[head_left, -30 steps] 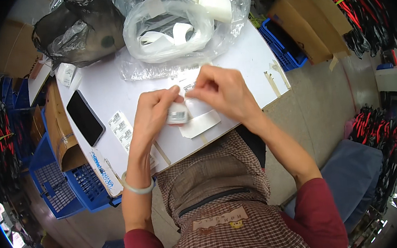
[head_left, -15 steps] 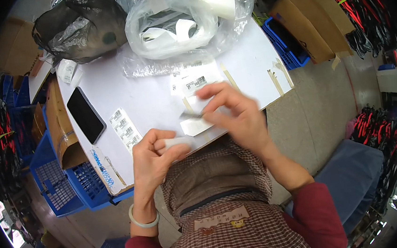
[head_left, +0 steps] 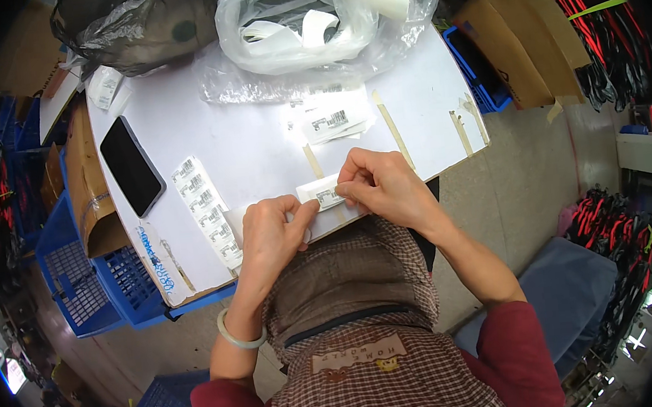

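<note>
A small white barcode label (head_left: 328, 197) lies along a white paper piece near the table's front edge. My right hand (head_left: 387, 190) pinches the label's right end between thumb and fingers. My left hand (head_left: 270, 228) is closed at the label's left end, with part of a white paper strip (head_left: 236, 217) showing behind it; what its fingertips grip is hidden. To its left lies a strip of barcode labels (head_left: 204, 206). Farther back sits a small stack of white labels (head_left: 334, 122).
A black phone (head_left: 133, 166) rests at the table's left side. Clear plastic bags with white rolls (head_left: 318, 30) and a dark plastic bag (head_left: 136, 30) occupy the back. Blue crates (head_left: 75, 264) and cardboard boxes (head_left: 521, 39) flank the white table (head_left: 219, 135).
My right hand has come down to the label, which now lies on the white paper piece. My left hand has moved slightly right and up toward it. The view has shifted a little.
</note>
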A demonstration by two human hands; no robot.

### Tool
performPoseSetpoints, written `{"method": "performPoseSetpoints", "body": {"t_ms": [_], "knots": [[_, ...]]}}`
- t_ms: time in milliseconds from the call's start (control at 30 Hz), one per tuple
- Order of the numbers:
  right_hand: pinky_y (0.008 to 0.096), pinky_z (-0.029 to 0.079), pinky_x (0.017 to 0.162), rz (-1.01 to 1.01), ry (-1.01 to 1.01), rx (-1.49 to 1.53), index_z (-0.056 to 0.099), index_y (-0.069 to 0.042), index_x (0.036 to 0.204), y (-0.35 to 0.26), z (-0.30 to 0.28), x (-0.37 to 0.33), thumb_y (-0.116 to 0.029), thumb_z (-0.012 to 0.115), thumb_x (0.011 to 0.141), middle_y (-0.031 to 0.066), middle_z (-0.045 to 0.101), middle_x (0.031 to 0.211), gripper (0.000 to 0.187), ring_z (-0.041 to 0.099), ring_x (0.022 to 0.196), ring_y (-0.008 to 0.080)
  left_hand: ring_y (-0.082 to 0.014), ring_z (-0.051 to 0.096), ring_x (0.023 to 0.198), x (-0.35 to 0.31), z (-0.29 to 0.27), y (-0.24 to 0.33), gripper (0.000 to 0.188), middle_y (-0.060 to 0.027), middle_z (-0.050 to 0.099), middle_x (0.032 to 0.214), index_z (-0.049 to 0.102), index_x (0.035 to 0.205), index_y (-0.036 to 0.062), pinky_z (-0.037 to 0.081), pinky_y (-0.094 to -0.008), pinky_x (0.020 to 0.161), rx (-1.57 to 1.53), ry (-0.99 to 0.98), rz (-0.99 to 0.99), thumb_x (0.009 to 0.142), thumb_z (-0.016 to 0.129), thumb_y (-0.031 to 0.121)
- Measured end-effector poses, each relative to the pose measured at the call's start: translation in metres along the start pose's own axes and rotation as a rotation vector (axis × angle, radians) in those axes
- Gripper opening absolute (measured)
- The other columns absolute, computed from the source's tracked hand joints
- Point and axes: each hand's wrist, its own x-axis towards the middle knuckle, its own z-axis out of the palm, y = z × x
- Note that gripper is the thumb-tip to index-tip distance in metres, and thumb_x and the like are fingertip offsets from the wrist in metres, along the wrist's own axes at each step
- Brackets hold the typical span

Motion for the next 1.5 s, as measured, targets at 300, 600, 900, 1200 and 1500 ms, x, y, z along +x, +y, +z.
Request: {"method": "performPoseSetpoints", "body": {"t_ms": [300,600,900,1200,1500], "knots": [[0.0266,0.045,0.05,0.099,-0.018,0.14,0.061,0.004,0.082,-0.003,-0.004,0.0,-0.004,0.067,0.083,0.0066,0.063,0.061,0.01,0.057,0.053,0.0099,-0.0104,0.055,0.044,0.0,0.001,0.001,0.034,-0.0062,0.059,0.053,0.067,0.068,-0.0058,0.041,-0.023,0.04,0.014,0.008,0.021,0.089,0.066,0.021],[0.0226,0.045,0.051,0.094,-0.014,0.145,0.061,0.003,0.085,-0.002,-0.009,-0.003,-0.005,0.066,0.087,0.0042,0.063,0.067,0.009,0.056,0.057,0.007,-0.0145,0.057,0.044,0.002,0.009,-0.006,0.03,-0.0087,0.059,0.052,0.068,0.072,-0.0047,0.044,-0.0285,0.046,0.075,0.071,0.08,0.087,0.067,0.02],[0.0277,0.053,0.061,-0.152,0.443,-0.165,0.059,0.002,0.106,0.013,-0.022,-0.028,-0.005,0.065,0.089,0.0098,0.067,0.079,0.019,0.066,0.071,0.0146,-0.0171,0.061,0.054,-0.029,0.018,-0.01,0.031,-0.0092,0.063,0.069,0.065,0.092,-0.0007,0.047,-0.0284,0.05,0.305,0.367,0.364,0.075,0.082,0.017],[0.0348,0.057,0.065,-0.161,0.386,-0.338,0.057,0.001,0.112,0.005,0.005,-0.032,-0.001,0.063,0.088,0.0186,0.069,0.085,0.024,0.072,0.078,0.028,-0.0207,0.059,0.057,-0.022,0.04,-0.011,0.029,-0.0073,0.058,0.073,0.061,0.09,0.0046,0.045,-0.034,0.05,0.387,0.457,0.452,0.076,0.081,0.019],[0.0337,0.055,0.06,-0.373,0.422,-0.561,0.059,0.001,0.108,0.001,0.013,-0.032,0.004,0.065,0.085,0.0153,0.068,0.09,0.024,0.07,0.074,0.0271,-0.0227,0.058,0.058,-0.019,0.043,-0.012,0.025,-0.0067,0.054,0.071,0.059,0.087,0.0047,0.041,-0.0345,0.045,0.387,0.486,0.521,0.078,0.077,0.019]]}}
